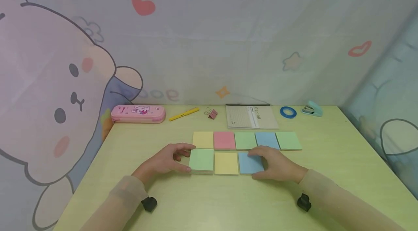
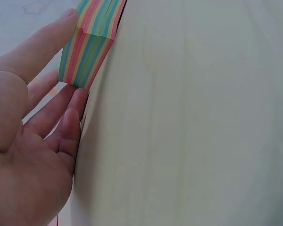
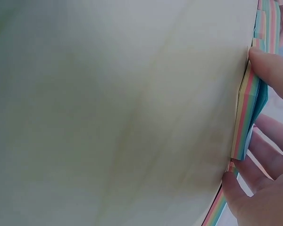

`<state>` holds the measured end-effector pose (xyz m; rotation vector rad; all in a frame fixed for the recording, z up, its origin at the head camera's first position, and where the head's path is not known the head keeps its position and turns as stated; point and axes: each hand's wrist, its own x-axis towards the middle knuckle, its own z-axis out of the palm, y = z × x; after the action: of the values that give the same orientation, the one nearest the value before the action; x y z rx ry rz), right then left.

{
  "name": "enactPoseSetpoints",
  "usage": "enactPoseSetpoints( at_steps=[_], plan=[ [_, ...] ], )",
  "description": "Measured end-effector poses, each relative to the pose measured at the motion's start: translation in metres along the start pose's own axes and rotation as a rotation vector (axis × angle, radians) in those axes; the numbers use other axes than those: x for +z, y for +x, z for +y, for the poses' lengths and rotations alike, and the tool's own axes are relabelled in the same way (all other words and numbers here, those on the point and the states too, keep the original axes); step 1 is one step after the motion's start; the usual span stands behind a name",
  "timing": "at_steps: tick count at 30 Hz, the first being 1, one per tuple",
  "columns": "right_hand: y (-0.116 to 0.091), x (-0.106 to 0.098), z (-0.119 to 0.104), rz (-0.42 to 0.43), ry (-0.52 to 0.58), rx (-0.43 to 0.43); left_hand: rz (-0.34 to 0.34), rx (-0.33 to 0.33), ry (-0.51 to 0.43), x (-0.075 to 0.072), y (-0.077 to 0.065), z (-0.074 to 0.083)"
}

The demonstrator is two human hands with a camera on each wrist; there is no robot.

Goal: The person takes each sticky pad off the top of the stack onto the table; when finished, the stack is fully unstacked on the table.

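Worktop (image 1: 209,203) is pale yellow-green. Pink case (image 1: 138,114), yellow pen (image 1: 184,114), clip (image 1: 213,114), notebook (image 1: 251,116), tape (image 1: 289,116), stapler (image 1: 314,109) line its back; sticky-note pads (image 1: 245,141) sit in front.

A notebook (image 1: 251,116) lies on the counter (image 1: 222,202), its dark edge toward the cloth (image 1: 209,64) behind it. Left of the notebook sits a pink clip (image 1: 212,114); farther left lie a slanted yellow pen (image 1: 184,113) and then a pink case (image 1: 138,117). Right of the notebook lies blue tape (image 1: 289,116), and beyond it a mint stapler (image 1: 313,109).
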<state>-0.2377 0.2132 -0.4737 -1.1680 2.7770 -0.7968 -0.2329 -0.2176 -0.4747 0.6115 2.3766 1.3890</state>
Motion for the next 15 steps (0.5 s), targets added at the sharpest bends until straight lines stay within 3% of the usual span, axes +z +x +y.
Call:
enactPoseSetpoints(
  at_steps=[15],
  plan=[
    [-0.0004, -0.0006, 0.0, -0.022, 0.007, 0.011, 0.002, 0.007, 0.013, -0.0005, -0.0008, 0.0]
  ],
)
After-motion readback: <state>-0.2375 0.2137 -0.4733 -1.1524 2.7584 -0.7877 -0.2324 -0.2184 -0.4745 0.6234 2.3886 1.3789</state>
